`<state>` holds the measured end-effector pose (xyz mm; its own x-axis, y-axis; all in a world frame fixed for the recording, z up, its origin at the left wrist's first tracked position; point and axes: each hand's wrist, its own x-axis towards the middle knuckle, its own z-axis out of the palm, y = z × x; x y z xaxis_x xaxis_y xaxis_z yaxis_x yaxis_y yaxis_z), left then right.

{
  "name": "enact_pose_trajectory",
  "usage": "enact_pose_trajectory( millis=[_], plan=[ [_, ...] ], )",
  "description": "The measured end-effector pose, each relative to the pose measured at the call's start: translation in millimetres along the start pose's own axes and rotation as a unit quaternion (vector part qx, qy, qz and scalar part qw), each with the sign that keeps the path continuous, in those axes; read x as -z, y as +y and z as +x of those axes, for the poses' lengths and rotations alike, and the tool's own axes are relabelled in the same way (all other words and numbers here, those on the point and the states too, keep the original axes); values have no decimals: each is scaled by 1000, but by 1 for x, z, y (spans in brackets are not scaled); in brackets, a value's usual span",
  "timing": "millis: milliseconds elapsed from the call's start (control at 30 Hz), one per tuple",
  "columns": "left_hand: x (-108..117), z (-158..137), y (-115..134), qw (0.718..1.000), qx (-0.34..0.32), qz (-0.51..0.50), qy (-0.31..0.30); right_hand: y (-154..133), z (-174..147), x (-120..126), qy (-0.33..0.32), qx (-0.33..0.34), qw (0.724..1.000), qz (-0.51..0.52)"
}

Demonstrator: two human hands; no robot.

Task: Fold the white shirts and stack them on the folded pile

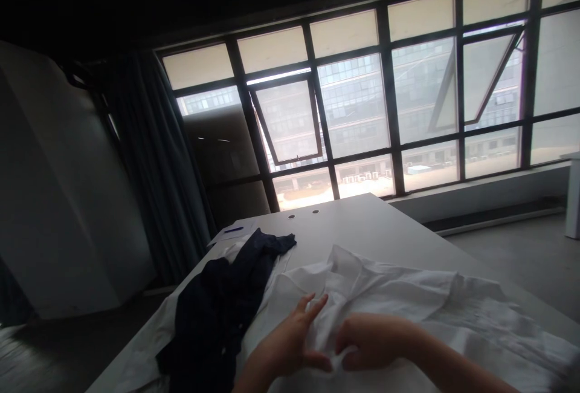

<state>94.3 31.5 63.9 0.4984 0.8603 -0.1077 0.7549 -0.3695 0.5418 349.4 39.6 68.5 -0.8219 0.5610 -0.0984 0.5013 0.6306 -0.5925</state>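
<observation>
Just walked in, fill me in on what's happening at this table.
A person is working with both hands on a white shirt spread across a white table. The left hand rests on the cloth with fingers spread, and the right hand pinches a fold of it close beside. A dark blue garment lies crumpled to the left, untouched. Farther back there is a sheet of paper with a pen on it.

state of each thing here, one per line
white shirt: spread out, rumpled, on the table
dark garment: crumpled heap, left of the shirt
left hand: fingers spread on the shirt
right hand: pinching shirt fabric
windows: two panes tilted open
</observation>
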Motion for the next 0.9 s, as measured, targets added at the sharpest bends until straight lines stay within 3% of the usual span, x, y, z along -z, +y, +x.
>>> enact_pose_trajectory(
  millis=[100,233,300,400,533,633,700,800,900],
  plan=[
    [-23,8,5,999,-16,42,-20,23,-12,29,-22,-93,995,9],
    [-49,21,-3,997,-44,59,4,79,-27,45,143,-194,970,-40],
    [-50,23,-6,998,-45,35,38,111,-31,40,183,-271,941,-83],
    [-35,21,-11,992,-30,20,118,147,-34,27,186,-356,908,-114],
    [6,18,-24,948,6,36,316,163,-35,27,238,-320,910,-111],
    [32,12,-40,921,56,52,383,154,-35,40,228,-275,930,-89],
    [40,6,-51,911,130,117,373,141,-33,48,221,-244,941,-77],
    [36,-4,-61,893,233,239,303,109,-31,53,202,-203,956,-61],
    [25,-9,-55,924,207,249,206,74,-28,41,112,-152,980,-54]
  ],
)
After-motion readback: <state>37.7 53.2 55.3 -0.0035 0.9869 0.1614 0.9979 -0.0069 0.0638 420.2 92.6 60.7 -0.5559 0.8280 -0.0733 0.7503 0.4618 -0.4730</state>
